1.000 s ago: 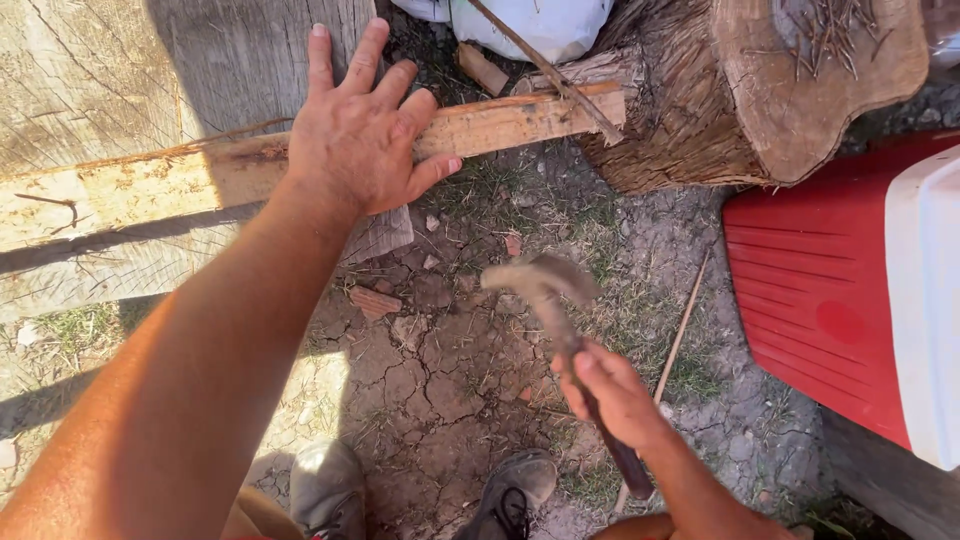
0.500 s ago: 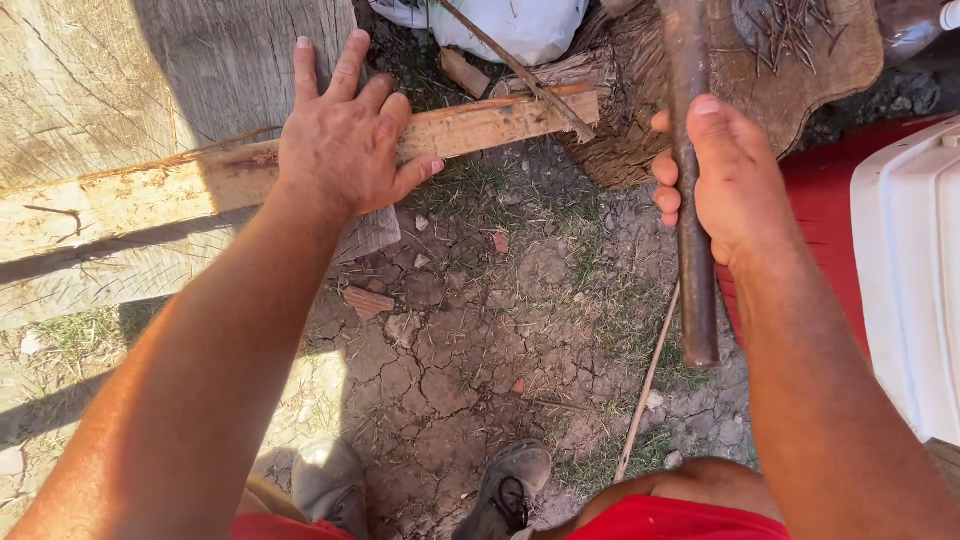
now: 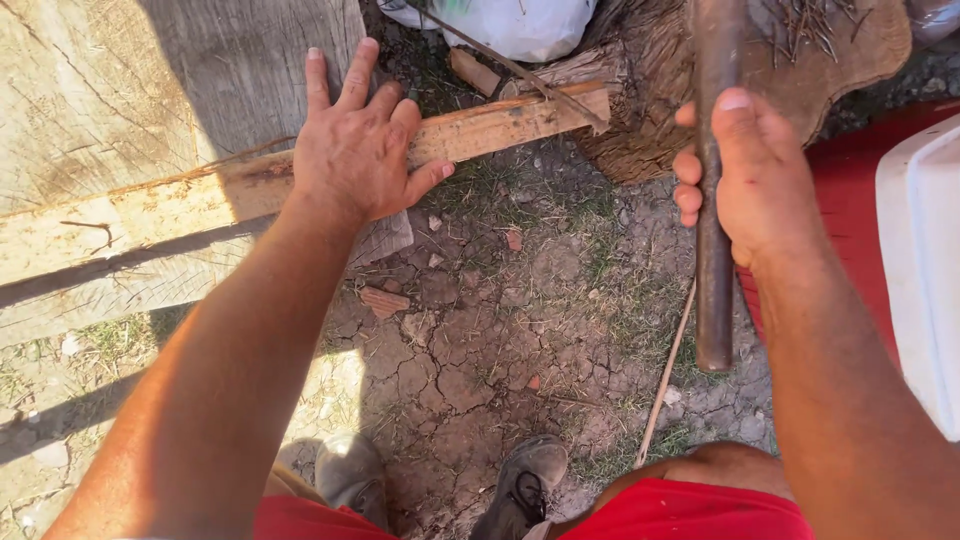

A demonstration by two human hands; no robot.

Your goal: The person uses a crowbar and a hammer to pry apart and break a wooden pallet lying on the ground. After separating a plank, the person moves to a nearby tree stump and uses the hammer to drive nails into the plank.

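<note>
My left hand (image 3: pixel 355 145) lies flat, fingers spread, pressing on a long wooden slat (image 3: pixel 500 120) that rests across a big weathered wooden block (image 3: pixel 150 110) and reaches to a tree stump (image 3: pixel 840 70). My right hand (image 3: pixel 750 170) is closed around the dark handle of a hammer (image 3: pixel 712 260), held upright over the stump's near edge; the hammer's head is out of view at the top. Several loose nails (image 3: pixel 810 20) lie on the stump's top.
A red cooler with a white lid (image 3: pixel 920 270) stands at the right. A white plastic bag (image 3: pixel 520 20) lies at the back. Cracked dirt with brick chips (image 3: pixel 385 300) and a thin stick (image 3: pixel 665 375) is below; my shoes (image 3: pixel 520 485) are near the bottom.
My right hand swung the hammer up from low over the ground to upright beside the stump, then held there. The left hand stayed on the slat.
</note>
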